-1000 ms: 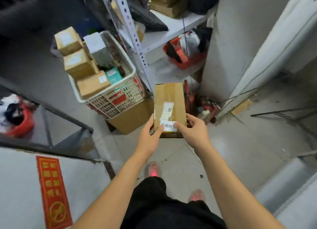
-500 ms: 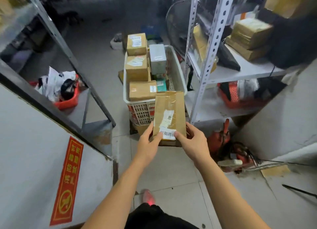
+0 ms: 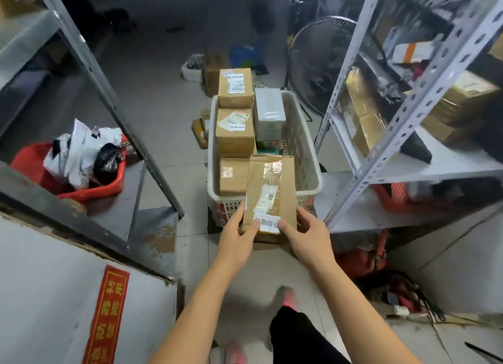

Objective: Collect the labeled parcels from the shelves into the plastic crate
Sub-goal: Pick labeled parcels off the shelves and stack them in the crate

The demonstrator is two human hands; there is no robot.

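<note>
A flat brown cardboard parcel (image 3: pixel 269 189) with a white label and clear tape is held at its near end by both hands. My left hand (image 3: pixel 236 234) grips its left corner and my right hand (image 3: pixel 307 234) grips its right corner. The parcel's far end hangs over the near rim of the white plastic crate (image 3: pixel 306 156), which stands on the floor straight ahead. Inside the crate sit several labeled brown boxes (image 3: pixel 234 131) and a white box (image 3: pixel 269 113).
A metal shelf unit (image 3: pixel 402 110) with brown parcels stands to the right, a black fan (image 3: pixel 318 64) behind the crate. To the left, another rack holds a red basket (image 3: pixel 89 189) of bags. More boxes lie on the floor beyond the crate. Red clutter sits at the lower right.
The view has swung so the crate now lies straight ahead and closer. The parcel, still in both hands, now reaches over the crate's near rim.
</note>
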